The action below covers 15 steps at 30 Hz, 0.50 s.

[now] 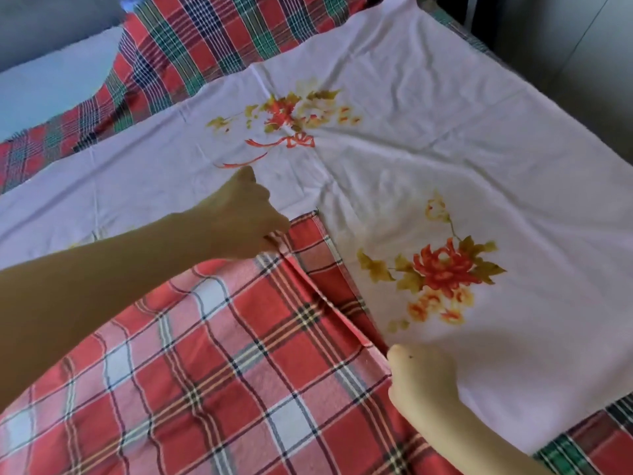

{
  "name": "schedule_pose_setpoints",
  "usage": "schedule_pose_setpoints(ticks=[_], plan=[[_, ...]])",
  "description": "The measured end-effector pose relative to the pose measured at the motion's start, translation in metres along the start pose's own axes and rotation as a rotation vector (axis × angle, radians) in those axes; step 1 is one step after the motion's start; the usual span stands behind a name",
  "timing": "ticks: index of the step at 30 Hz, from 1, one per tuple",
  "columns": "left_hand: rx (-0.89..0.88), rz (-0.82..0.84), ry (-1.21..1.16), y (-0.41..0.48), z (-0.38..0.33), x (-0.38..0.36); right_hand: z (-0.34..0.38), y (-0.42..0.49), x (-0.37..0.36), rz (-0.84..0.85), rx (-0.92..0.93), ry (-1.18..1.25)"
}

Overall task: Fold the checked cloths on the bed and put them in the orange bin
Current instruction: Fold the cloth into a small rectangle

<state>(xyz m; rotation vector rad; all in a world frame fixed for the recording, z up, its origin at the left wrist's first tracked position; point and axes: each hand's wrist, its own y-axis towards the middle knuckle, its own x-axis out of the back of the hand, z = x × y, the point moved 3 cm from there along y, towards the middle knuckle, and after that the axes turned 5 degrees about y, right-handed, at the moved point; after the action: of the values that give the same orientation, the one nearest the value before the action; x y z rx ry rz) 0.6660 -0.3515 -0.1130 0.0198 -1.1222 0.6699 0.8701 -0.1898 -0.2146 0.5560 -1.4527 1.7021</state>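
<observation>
The checked cloth (219, 354) lies spread over the near left part of the bed (479, 46), on top of a white flowered sheet (445, 149). Its right-hand border is turned over into a narrow doubled strip. The left hand (245, 214) has its grip curled tight, pinching the far corner of that strip. The right hand (423, 385) looks closed on the strip's near end, thumb on top, though its fingers are hidden. The held edge is the cloth's clearest long line: it runs on a slant from the far middle of the bed to the near right, and the rest of the cloth fans away to the near left, past the picture's edge. The likely trouble is a skewed fold, since the strip is wider at the far end than at the near one, so the layers may not meet squarely. The far pinch is also small, and the corner could slip out. The sheet underneath is already creased and may be dragged along. A second checked cloth (191, 42) lies far left. No orange bin is in view.
</observation>
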Motion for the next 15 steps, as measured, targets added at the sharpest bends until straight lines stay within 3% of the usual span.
schedule_pose_setpoints(ticks=[2, 5, 12, 15], plan=[[0.065, 0.007, 0.139, 0.006, 0.004, 0.005, -0.001, 0.002, -0.002, -0.034, 0.012, -0.040], [0.160, -0.036, 0.105, 0.021, 0.005, -0.001, -0.009, 0.005, -0.002, -0.016, -0.018, -0.020], [0.406, 0.084, -0.265, 0.069, 0.000, -0.044, -0.021, 0.009, 0.010, 0.112, -0.051, -0.005], [0.558, 0.137, -0.533, 0.082, -0.006, -0.067, -0.021, 0.017, 0.003, 0.130, -0.035, -0.044]])
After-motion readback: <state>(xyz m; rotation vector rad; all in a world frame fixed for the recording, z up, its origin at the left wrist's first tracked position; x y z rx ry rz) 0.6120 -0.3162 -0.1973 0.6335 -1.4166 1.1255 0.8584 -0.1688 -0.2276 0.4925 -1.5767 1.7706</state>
